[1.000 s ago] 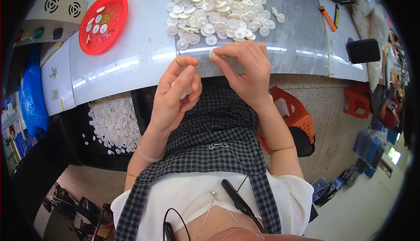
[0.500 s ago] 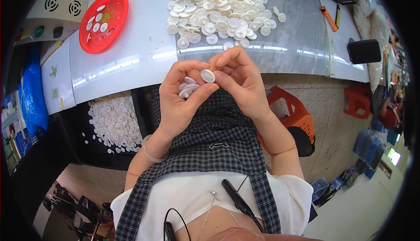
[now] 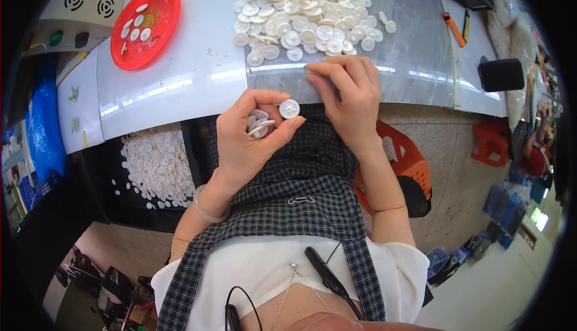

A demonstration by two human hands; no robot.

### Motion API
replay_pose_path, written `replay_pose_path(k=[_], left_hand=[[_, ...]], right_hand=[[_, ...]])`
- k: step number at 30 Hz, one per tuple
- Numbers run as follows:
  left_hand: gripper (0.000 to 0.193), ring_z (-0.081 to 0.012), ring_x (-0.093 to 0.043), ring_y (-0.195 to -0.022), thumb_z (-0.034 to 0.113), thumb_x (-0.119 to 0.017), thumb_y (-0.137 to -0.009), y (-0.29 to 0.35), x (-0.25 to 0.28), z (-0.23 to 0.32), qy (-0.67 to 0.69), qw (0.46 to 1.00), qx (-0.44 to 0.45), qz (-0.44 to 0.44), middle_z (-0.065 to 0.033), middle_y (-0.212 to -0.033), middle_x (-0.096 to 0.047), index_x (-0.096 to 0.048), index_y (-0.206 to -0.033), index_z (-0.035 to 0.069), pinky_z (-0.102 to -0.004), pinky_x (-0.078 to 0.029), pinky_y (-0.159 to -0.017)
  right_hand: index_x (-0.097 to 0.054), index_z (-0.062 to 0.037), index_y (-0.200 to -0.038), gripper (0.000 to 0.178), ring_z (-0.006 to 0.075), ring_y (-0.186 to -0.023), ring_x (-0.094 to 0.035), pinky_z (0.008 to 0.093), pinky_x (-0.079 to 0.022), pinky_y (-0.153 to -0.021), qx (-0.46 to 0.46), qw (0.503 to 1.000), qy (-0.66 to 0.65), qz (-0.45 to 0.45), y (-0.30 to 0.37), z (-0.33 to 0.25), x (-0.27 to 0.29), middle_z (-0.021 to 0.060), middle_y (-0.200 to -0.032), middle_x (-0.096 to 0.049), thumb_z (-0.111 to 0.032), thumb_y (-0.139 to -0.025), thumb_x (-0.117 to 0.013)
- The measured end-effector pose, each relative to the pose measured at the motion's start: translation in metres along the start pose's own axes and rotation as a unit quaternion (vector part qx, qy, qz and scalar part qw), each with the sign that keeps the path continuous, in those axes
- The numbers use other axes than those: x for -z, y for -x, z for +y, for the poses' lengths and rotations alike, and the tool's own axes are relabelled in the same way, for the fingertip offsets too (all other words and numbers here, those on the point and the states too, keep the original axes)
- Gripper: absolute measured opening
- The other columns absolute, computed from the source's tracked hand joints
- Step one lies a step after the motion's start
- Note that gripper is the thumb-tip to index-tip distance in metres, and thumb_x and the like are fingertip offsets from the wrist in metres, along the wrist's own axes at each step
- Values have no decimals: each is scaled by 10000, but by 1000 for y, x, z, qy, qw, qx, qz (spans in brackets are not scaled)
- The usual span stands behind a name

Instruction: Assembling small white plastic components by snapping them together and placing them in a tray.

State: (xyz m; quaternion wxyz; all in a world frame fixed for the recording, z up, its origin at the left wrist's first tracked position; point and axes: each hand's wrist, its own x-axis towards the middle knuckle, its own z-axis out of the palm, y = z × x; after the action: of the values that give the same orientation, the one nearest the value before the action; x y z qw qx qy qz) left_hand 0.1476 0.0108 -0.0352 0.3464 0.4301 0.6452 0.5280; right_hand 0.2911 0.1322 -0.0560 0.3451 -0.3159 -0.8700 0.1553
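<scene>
My left hand (image 3: 243, 130) is closed round several small white plastic gears (image 3: 259, 124) in its palm. Between its thumb and index finger it pinches one more white gear (image 3: 290, 109), toothed edge and face showing. To the right, my right hand (image 3: 350, 94) is raised apart from the left, over the table's near edge. Its thumb and index fingertips are almost together; whether something tiny is between them cannot be made out. Beyond both hands, a large heap of white gears (image 3: 312, 15) is spread on the table (image 3: 198, 60).
On the left a red plate (image 3: 129, 60) holds several white gears. Below the table edge, a black tray (image 3: 189, 133) carries a heap of small white parts (image 3: 156, 166). An orange cutter (image 3: 453, 29) and a black phone-like object (image 3: 501, 74) lie right; an orange stool (image 3: 406, 160) stands below.
My right hand has come away from the gear between both hands and moved right. The gear stays in my left hand, now turned with its face more toward me.
</scene>
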Motion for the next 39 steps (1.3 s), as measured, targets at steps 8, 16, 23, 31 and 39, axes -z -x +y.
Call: replay_pose_path(k=[8, 16, 23, 31, 39], left_hand=[[292, -21, -536, -599, 69, -818, -731, 0, 1, 1, -61, 998, -16, -16, 20, -675, -598, -646, -962, 25, -169, -421, -541], [287, -55, -538, -650, 45, -721, -808, -1, 6, -5, 178, 979, 66, -80, -65, -862, -602, -533, -1025, 25, -182, -419, -483], [248, -68, -534, -727, 54, -592, -880, -9, 7, -10, 542, 818, 122, -151, -91, -1033, -543, -473, -1096, 33, -146, -431, -471], [307, -30, -559, -792, 48, -769, -795, -5, 5, 1, 293, 947, 119, -56, 18, -900, -602, -611, -1056, 21, -169, -462, -692], [286, 3, -453, -682, 11, -769, -776, -6, 12, -4, 215, 973, 72, -29, 51, -845, -551, -624, -1021, 33, -146, -354, -589]], right_hand=[[-689, -108, -891, 195, 201, -840, -569, 324, -426, -724, 8, 1000, -5, -8, -1, -1, 2, -3, -890, -640, -109, -717, -776], [-645, -67, -908, 255, 185, -821, -604, 292, -480, -707, -16, 993, -118, 8, 1, -8, 3, 49, -902, -633, -2, -705, -787], [-562, -66, -1055, 461, 179, -871, -623, 268, -515, -717, 55, 945, -318, 46, 2, -19, 8, 76, -965, -608, 81, -683, -792], [-583, -73, -1103, 491, 231, -959, -620, 327, -512, -793, 82, 955, -285, 5, -3, -21, 5, 88, -1077, -636, 59, -676, -785], [-657, -76, -1027, 279, 247, -933, -589, 345, -483, -805, 49, 994, -80, -50, -12, -13, -9, 59, -1031, -657, -2, -761, -695]])
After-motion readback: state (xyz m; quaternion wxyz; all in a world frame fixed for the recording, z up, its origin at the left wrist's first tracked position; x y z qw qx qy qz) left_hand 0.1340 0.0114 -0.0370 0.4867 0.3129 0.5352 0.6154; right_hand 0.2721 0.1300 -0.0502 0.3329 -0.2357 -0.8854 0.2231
